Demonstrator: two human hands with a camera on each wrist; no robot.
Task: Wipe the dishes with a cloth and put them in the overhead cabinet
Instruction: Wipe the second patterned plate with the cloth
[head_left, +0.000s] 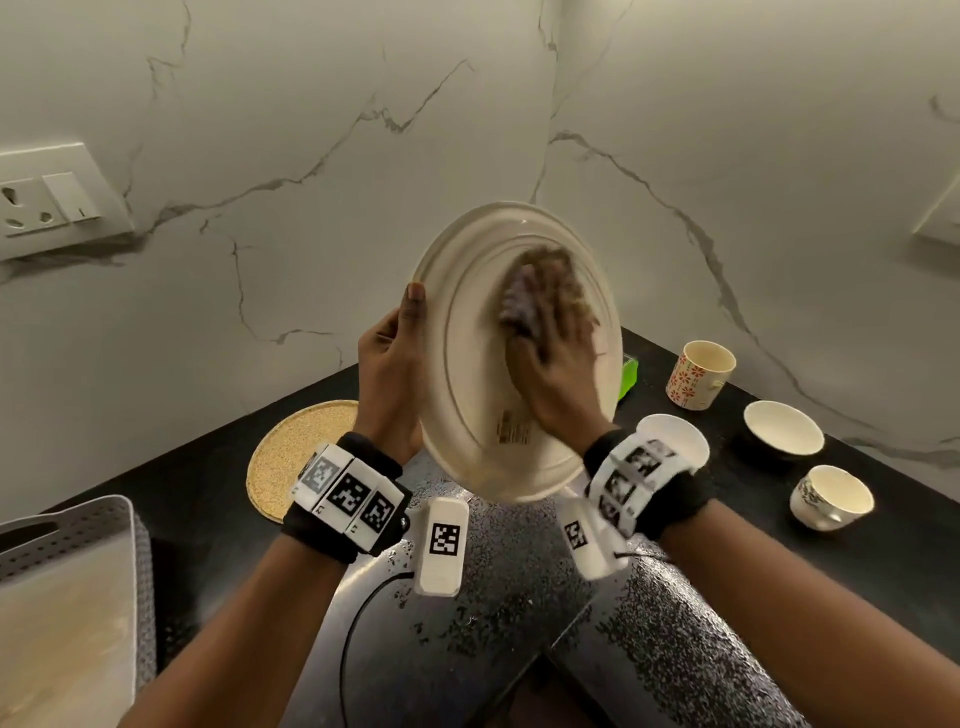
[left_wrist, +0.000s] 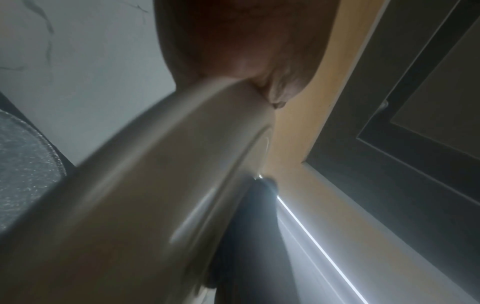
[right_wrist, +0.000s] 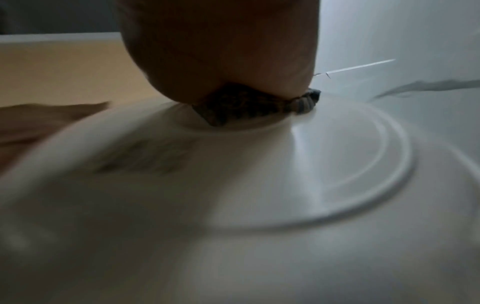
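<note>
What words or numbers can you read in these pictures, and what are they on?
No words or numbers can be read.
Sticker on the plate: print too blurred to read.
Wrist bands: black-and-white square codes only, no letters.
Flowered cup: pattern only.

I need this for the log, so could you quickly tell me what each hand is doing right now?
Left hand: closed on the rim of the plate, holding it tilted up.
Right hand: presses the cloth against the plate's underside; blurred, so its grip cannot be told.

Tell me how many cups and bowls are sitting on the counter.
3: a floral cup by the wall, a dark bowl nearer, a white cup nearest. The plate may hide others.
</note>
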